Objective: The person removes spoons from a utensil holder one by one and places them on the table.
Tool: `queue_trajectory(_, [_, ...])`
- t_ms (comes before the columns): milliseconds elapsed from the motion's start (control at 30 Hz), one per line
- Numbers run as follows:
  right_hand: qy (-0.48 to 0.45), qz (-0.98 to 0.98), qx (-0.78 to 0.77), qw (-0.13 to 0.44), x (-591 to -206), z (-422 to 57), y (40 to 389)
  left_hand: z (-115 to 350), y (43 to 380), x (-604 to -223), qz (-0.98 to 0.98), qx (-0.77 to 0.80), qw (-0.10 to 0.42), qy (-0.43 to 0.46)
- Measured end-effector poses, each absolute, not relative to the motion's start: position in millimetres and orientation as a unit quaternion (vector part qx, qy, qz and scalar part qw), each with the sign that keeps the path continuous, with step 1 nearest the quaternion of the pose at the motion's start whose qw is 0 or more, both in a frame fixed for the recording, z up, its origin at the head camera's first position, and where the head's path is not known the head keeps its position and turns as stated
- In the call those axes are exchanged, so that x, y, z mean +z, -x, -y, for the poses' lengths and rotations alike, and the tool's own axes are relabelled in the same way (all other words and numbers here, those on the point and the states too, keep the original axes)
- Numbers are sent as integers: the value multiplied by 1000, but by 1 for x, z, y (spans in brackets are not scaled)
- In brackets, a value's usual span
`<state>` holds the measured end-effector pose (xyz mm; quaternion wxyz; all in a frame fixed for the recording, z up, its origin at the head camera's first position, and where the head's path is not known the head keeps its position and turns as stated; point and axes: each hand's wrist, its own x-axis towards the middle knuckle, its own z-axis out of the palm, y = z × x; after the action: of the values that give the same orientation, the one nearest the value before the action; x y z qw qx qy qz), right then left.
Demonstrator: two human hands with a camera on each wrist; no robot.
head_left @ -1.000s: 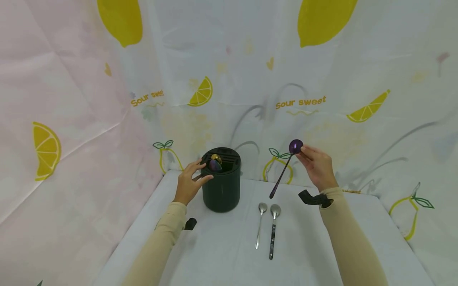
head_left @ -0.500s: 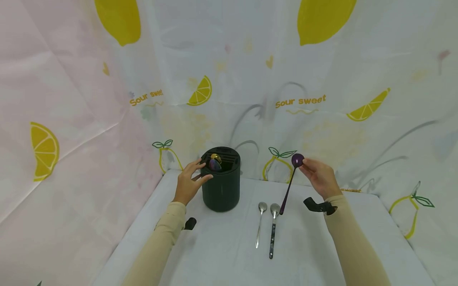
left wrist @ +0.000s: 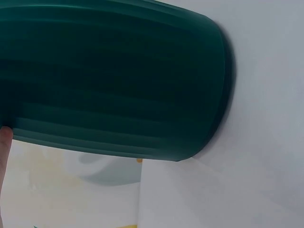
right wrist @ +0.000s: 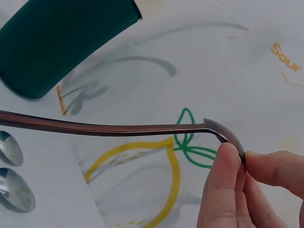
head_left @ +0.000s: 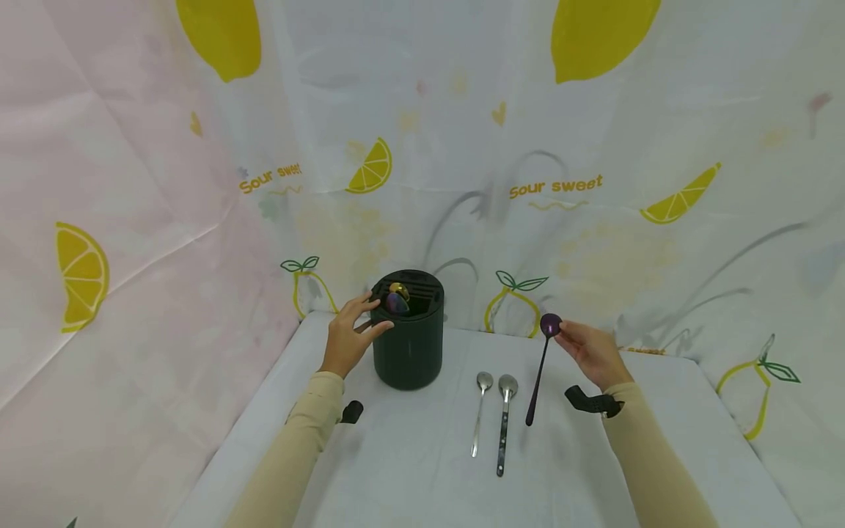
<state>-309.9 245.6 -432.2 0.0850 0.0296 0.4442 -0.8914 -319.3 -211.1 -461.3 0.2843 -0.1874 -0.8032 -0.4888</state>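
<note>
In the head view my right hand [head_left: 590, 353] pinches a purple spoon [head_left: 551, 325] by the edge of its bowl. The spoon's handle slants down toward the table beside two other spoons. Thumb and fingers meet on the bowl's rim in the right wrist view. My left hand [head_left: 348, 337] grips the upper left side of a dark green utensil holder [head_left: 409, 359], with its thumb at the front and fingers at the rim. A gold spoon [head_left: 400, 291] and a purple-blue spoon [head_left: 397, 304] stick out of the holder; their handles are hidden inside.
A small silver spoon [head_left: 485, 380] and a silver spoon with a dark patterned handle [head_left: 504, 433] lie side by side on the white table [head_left: 409, 469]. Behind it hangs a lemon-print cloth [head_left: 449, 147], close to the holder's back.
My right hand has lowered the purple spoon toward the table, to the right of the two lying spoons, and its handle has swung more upright. The left hand stays on the holder.
</note>
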Motion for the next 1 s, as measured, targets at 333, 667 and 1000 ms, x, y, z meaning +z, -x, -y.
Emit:
queue_trajectory(333, [-65,-455,-882,104,-457,-249,302,210,320,-461,801,-495,283,184])
queue_trajectory(667, [-92,-437,-884,139,-479,-261,302,210,319,-461,803,-493,284,180])
queue_trajectory(1000, [-87,-467,-866,156,-489,-261,301,209,318,-460,801,-492,288,183])
